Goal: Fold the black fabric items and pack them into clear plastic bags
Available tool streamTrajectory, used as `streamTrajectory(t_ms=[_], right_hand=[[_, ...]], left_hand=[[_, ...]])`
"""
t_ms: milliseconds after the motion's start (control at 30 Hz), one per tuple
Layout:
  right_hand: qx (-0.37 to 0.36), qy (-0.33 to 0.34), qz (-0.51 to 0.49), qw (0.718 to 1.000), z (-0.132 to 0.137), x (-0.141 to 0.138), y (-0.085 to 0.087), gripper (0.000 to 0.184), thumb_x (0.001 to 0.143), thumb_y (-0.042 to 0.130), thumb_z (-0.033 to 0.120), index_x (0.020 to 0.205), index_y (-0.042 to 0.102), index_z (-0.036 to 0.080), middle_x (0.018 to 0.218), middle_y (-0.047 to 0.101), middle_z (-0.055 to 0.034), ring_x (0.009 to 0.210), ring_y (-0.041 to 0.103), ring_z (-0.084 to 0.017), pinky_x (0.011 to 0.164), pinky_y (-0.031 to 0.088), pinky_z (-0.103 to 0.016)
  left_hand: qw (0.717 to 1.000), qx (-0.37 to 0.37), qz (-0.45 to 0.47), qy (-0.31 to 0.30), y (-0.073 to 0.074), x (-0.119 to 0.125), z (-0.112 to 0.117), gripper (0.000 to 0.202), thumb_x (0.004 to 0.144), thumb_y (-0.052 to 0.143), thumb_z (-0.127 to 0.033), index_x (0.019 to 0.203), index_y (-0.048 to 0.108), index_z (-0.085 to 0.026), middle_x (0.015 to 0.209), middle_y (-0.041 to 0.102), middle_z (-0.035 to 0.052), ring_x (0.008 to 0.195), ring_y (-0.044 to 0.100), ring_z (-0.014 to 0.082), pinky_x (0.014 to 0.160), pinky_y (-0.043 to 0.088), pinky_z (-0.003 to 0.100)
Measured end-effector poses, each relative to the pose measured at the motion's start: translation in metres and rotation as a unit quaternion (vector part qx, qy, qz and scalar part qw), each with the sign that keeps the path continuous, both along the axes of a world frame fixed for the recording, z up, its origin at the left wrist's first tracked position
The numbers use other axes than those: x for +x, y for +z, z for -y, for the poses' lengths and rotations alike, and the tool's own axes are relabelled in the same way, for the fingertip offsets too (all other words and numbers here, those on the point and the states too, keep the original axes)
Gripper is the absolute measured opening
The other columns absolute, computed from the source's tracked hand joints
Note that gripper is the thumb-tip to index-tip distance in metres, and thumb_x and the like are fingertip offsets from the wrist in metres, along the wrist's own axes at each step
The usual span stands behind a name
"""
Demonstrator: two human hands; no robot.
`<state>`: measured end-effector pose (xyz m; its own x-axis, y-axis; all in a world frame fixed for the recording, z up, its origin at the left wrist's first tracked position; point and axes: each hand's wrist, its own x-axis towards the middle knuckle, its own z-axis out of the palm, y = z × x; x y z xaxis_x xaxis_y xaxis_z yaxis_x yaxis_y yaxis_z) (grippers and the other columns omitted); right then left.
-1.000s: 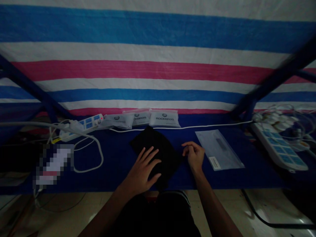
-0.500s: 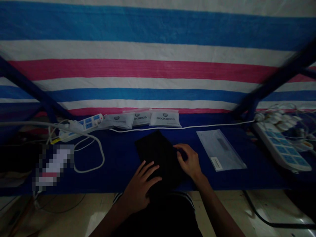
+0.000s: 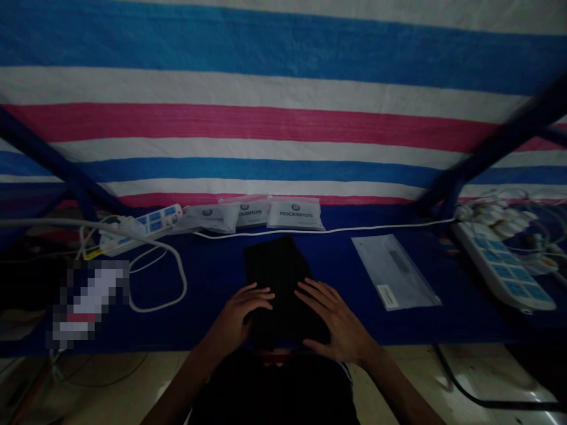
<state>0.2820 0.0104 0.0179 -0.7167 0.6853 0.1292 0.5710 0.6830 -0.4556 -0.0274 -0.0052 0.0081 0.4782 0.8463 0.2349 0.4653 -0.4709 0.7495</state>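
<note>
A dark folded piece of what looks like black cloth (image 3: 279, 271) lies on the blue surface in front of me; its exact kind is too dark to make out. My left hand (image 3: 241, 313) rests along its left edge, fingers stretched over it and thumb side toward me. On the right side of the cloth lies my right hand (image 3: 330, 319), with its fingers spread flat and the thumb apart. To the right is a flat translucent zip bag (image 3: 394, 271) with a small white label at its lower left corner.
Several printed zip bags (image 3: 295, 213) line the back by the striped sheet (image 3: 266, 124). A white cable (image 3: 354, 228) runs across before them. Power strips stand at left (image 3: 155, 221) and right (image 3: 509, 265), with tangled cords. A looped cable (image 3: 183, 277) lies at left.
My right hand has gone from gripping the cloth's right edge to lying spread on it. My left hand has shifted slightly left and up. The cloth now lies straighter.
</note>
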Motion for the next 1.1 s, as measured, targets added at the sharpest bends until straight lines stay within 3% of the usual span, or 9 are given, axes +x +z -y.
streamTrajectory(t_ms=[100, 167, 300, 367, 533, 767, 900, 1100], right_hand=[[-0.007, 0.003, 0.008, 1.000, -0.001, -0.002, 0.002, 0.106, 0.079, 0.078, 0.068, 0.164, 0.036, 0.020, 0.168, 0.039, -0.0191, 0.156, 0.034, -0.040, 0.125, 0.031, -0.065], [-0.007, 0.001, 0.003, 1.000, 0.000, -0.002, 0.002, 0.104, 0.079, 0.079, 0.064, 0.163, 0.038, 0.021, 0.167, 0.041, -0.0186, 0.155, 0.035, -0.039, 0.125, 0.032, -0.065], [-0.003, -0.012, -0.026, 1.000, 0.001, -0.001, -0.003, 0.075, 0.082, 0.071, 0.025, 0.155, 0.050, 0.022, 0.159, 0.052, -0.0149, 0.151, 0.042, -0.034, 0.122, 0.038, -0.061], [-0.001, -0.018, -0.041, 0.999, 0.001, 0.000, -0.005, 0.072, 0.079, 0.068, 0.017, 0.150, 0.055, 0.022, 0.154, 0.057, -0.0147, 0.147, 0.045, -0.033, 0.119, 0.041, -0.060], [0.001, 0.004, -0.051, 0.999, 0.003, 0.001, -0.001, 0.074, 0.078, 0.071, 0.025, 0.150, 0.054, 0.022, 0.150, 0.059, -0.0157, 0.143, 0.048, -0.036, 0.119, 0.040, -0.064], [0.015, 0.006, -0.053, 0.998, 0.005, 0.001, 0.003, 0.077, 0.076, 0.058, 0.008, 0.151, 0.055, 0.022, 0.146, 0.062, -0.0136, 0.141, 0.051, -0.032, 0.118, 0.045, -0.058], [0.067, 0.020, -0.063, 0.996, 0.003, -0.004, 0.001, 0.059, 0.086, 0.056, 0.009, 0.144, 0.061, 0.022, 0.132, 0.070, -0.0121, 0.130, 0.060, -0.029, 0.111, 0.052, -0.054], [0.095, 0.034, -0.113, 0.988, -0.004, -0.013, -0.004, 0.032, 0.094, 0.056, 0.013, 0.122, 0.070, 0.022, 0.108, 0.077, -0.0086, 0.109, 0.070, -0.026, 0.099, 0.059, -0.047]], left_hand=[[0.998, -0.009, 0.041, 0.052, -0.002, 0.003, -0.003, 0.038, 0.084, 0.053, -0.007, 0.112, 0.070, -0.025, 0.124, 0.079, 0.0049, 0.125, 0.071, 0.0227, 0.118, 0.047, 0.050], [0.994, -0.017, 0.056, 0.090, -0.004, 0.005, -0.003, 0.035, 0.085, 0.054, -0.007, 0.110, 0.070, -0.025, 0.120, 0.081, 0.0040, 0.120, 0.073, 0.0222, 0.115, 0.049, 0.048], [0.989, -0.036, 0.080, 0.118, -0.006, 0.007, -0.002, 0.032, 0.084, 0.057, -0.010, 0.109, 0.071, -0.026, 0.118, 0.081, 0.0036, 0.118, 0.074, 0.0231, 0.112, 0.051, 0.046], [0.987, -0.043, 0.089, 0.127, -0.005, 0.007, -0.001, 0.032, 0.084, 0.058, -0.011, 0.109, 0.071, -0.026, 0.117, 0.081, 0.0042, 0.116, 0.074, 0.0238, 0.110, 0.053, 0.045], [0.981, -0.067, 0.104, 0.152, -0.001, 0.007, 0.000, 0.031, 0.086, 0.056, -0.011, 0.109, 0.071, -0.025, 0.111, 0.081, 0.0046, 0.105, 0.077, 0.0230, 0.094, 0.058, 0.037], [0.982, -0.060, 0.089, 0.156, -0.003, 0.006, 0.000, 0.029, 0.085, 0.055, -0.016, 0.107, 0.071, -0.025, 0.104, 0.080, 0.0037, 0.099, 0.076, 0.0228, 0.088, 0.056, 0.035], [0.981, -0.050, 0.079, 0.170, -0.002, 0.006, -0.001, 0.032, 0.081, 0.054, -0.014, 0.106, 0.071, -0.025, 0.100, 0.080, 0.0031, 0.095, 0.076, 0.0224, 0.085, 0.056, 0.033], [0.970, -0.091, 0.066, 0.217, 0.006, 0.009, -0.003, 0.025, 0.087, 0.057, -0.019, 0.103, 0.075, -0.023, 0.092, 0.082, 0.0030, 0.083, 0.078, 0.0215, 0.072, 0.057, 0.028]])
